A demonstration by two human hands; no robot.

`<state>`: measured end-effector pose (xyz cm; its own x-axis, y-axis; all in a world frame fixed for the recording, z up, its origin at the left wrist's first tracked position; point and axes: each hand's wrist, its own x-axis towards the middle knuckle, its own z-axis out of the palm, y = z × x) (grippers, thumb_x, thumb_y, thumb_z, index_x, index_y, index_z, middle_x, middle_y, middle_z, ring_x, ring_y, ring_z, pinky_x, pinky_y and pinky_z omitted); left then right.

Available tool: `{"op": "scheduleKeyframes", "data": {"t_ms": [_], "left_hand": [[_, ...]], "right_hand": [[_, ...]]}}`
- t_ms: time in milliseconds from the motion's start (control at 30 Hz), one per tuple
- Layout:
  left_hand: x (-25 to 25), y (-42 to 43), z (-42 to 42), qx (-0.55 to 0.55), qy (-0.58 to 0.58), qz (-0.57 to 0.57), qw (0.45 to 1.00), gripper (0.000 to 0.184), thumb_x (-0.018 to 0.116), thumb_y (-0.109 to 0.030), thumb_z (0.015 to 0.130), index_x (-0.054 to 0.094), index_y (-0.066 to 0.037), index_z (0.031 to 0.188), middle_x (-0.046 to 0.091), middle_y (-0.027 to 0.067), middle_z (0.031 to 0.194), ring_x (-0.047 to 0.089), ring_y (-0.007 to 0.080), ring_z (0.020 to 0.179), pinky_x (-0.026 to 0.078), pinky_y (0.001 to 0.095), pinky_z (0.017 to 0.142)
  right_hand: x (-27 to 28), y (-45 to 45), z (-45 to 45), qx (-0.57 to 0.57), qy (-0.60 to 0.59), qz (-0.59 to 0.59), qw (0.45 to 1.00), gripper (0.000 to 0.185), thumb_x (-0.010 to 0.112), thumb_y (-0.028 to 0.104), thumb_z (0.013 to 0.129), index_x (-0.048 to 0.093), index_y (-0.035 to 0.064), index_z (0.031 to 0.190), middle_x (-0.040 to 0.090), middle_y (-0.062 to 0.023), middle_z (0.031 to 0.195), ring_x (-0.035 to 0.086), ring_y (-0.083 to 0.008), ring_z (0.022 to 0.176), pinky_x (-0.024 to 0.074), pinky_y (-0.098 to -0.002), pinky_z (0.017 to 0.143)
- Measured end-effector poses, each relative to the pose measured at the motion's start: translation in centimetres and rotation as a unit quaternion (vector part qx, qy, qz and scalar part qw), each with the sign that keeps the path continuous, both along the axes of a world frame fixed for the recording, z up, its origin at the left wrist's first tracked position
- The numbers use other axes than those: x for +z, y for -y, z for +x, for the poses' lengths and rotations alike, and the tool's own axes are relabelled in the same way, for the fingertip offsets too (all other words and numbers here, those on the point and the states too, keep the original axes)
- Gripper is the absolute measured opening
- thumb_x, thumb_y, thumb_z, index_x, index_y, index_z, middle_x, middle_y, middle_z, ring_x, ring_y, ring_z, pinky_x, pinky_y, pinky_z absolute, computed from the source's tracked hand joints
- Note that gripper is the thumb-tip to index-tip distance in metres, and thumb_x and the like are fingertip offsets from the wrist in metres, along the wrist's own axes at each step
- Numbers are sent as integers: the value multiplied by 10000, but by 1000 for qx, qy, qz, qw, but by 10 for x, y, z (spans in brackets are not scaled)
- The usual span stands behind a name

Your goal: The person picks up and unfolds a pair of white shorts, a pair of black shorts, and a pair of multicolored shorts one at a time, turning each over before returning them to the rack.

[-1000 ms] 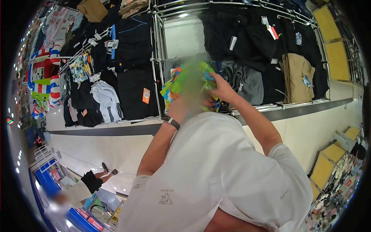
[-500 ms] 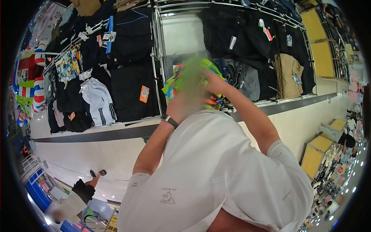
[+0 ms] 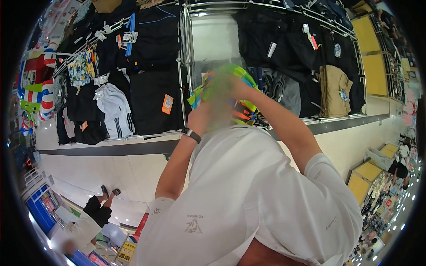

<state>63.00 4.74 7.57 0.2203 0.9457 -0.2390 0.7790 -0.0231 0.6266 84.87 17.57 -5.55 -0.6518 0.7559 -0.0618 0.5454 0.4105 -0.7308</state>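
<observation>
Pale floor tiles point(image 3: 133, 177) spread in front of my landmark, a flat black cloth garment point(image 3: 153, 95) with an orange tag, with white black-striped shorts point(image 3: 114, 111) just left of it. Right of that landmark, I have both left hand point(image 3: 199, 118) and right hand point(image 3: 244, 90) at a bright green, multicoloured cloth bundle point(image 3: 243, 72); blur hides the fingers, so I cannot tell their opening or grip.

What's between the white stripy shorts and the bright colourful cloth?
In the head view: black clothing with an orange tag, then metal bars, before the bright colourful cloth.
</observation>
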Motion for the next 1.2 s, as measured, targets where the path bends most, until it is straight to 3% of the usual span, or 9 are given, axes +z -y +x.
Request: {"op": "scheduleKeyframes", "data": {"t_ms": [133, 267, 467, 767, 933, 1033, 1067, 1100, 1200], "left_hand": [[54, 3, 27, -87, 22, 30, 996, 230, 566, -127, 842, 630, -85, 1059, 648, 106, 924, 640, 305, 873, 504, 414, 710], [68, 2, 29, -168, 18, 35, 985, 231, 565, -115, 837, 636, -98, 1056, 652, 92, 953, 638, 294, 882, 503, 410, 722], [85, 8, 22, -207, 58, 17, 976, 288, 633, -71, 798, 663, -110, 1082, 671, 89, 973, 638, 296, 908, 512, 388, 764], [132, -28, 9, -161, 158, -54, 973, 326, 658, 26, 804, 665, -34, 1125, 698, 143, 1007, 695, 245, 877, 536, 304, 757], [168, -71, 12, -156, 223, -111, 956, 324, 647, 11, 849, 619, 12, 1172, 667, 104, 1054, 643, 109, 879, 546, 243, 696], [190, -100, 13, -196, 178, -85, 961, 361, 662, -23, 856, 593, 11, 1209, 651, 111, 1073, 635, 112, 881, 544, 233, 695], [199, -107, 15, -136, 165, -192, 958, 422, 702, -90, 845, 572, 10, 1234, 649, 123, 1103, 636, 139, 892, 531, 271, 776], [199, -112, 18, -140, 163, -192, 958, 422, 702, -90, 845, 572, 10, 1234, 649, 123, 1103, 636, 139, 892, 531, 271, 776], [189, -127, 27, -210, 99, -83, 969, 476, 729, -211, 834, 570, 12, 1223, 654, 160, 1102, 641, 220, 888, 499, 330, 862]], "right_hand": [[69, 30, 36, -25, -31, 18, 999, 557, 732, 32, 664, 598, 11, 1204, 502, -181, 1293, 512, -332, 1184, 436, -405, 1003], [120, 60, 75, -31, -86, -104, 990, 511, 734, 25, 666, 618, 46, 1164, 570, -169, 1217, 551, -320, 1139, 492, -388, 906], [215, 104, 87, -74, 56, -160, 983, 462, 770, 133, 672, 624, 71, 1106, 683, -166, 968, 654, -345, 922, 507, -406, 793], [227, 67, 88, -20, -132, -260, 956, 605, 795, 44, 697, 546, 61, 1249, 629, -80, 1193, 601, -183, 1063, 458, -316, 948], [243, 30, 83, -6, -177, -291, 940, 416, 805, 86, 730, 635, 46, 1108, 669, -14, 1002, 580, -107, 923, 474, -294, 881], [241, 10, 80, -72, -165, -367, 912, 344, 777, 96, 759, 659, 55, 1080, 678, 1, 963, 593, -82, 883, 485, -267, 823], [263, 11, 73, -140, -137, -355, 914, 318, 760, 115, 770, 669, 44, 1066, 677, -6, 955, 599, -81, 866, 485, -261, 814], [266, 4, 75, -103, -142, -355, 918, 560, 789, 264, 767, 595, 35, 1240, 641, -97, 1144, 598, -163, 972, 481, -293, 843], [241, -9, 65, -121, -145, -285, 940, 359, 730, 137, 774, 657, 12, 1102, 682, -24, 972, 604, -91, 837, 496, -266, 772]]}}
